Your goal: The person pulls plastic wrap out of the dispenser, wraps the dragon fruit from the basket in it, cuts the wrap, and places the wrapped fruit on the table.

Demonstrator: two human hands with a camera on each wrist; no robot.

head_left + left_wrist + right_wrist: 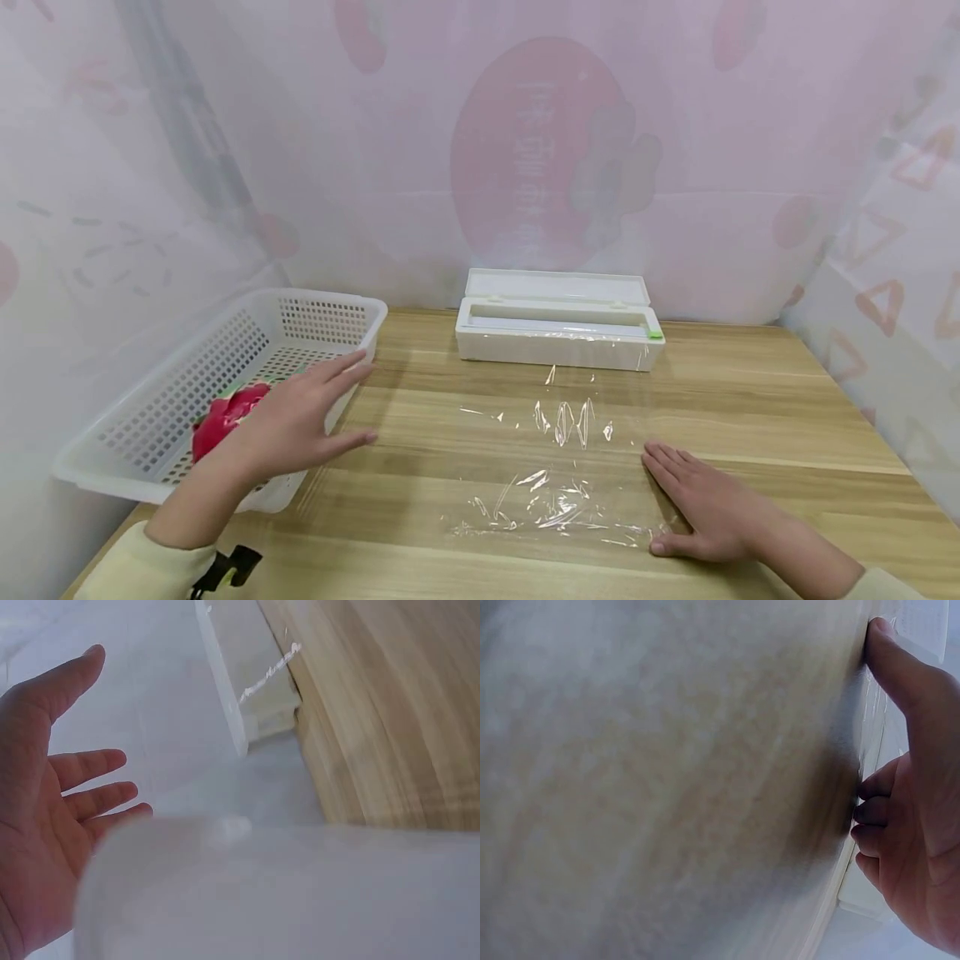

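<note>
A sheet of clear cling film [562,508] lies across the wooden table, running back to a white cling film dispenser box [558,346] whose lid [558,286] stands raised. My right hand [701,508] rests at the film's right edge, fingertips and thumb down at the table. On the left, my left hand [300,417] is over the near right side of a white perforated basket [172,367], fingers extended and nothing in its grasp. Inside the basket sits a red dragon fruit [228,414] with green tips, partly hidden behind the left hand and forearm.
The wooden table [765,392] ends at a pale printed curtain [547,150] at the back and sides. A green slider [656,334] sits at the right end of the dispenser. The basket's wall [285,892] looms close in the left wrist view.
</note>
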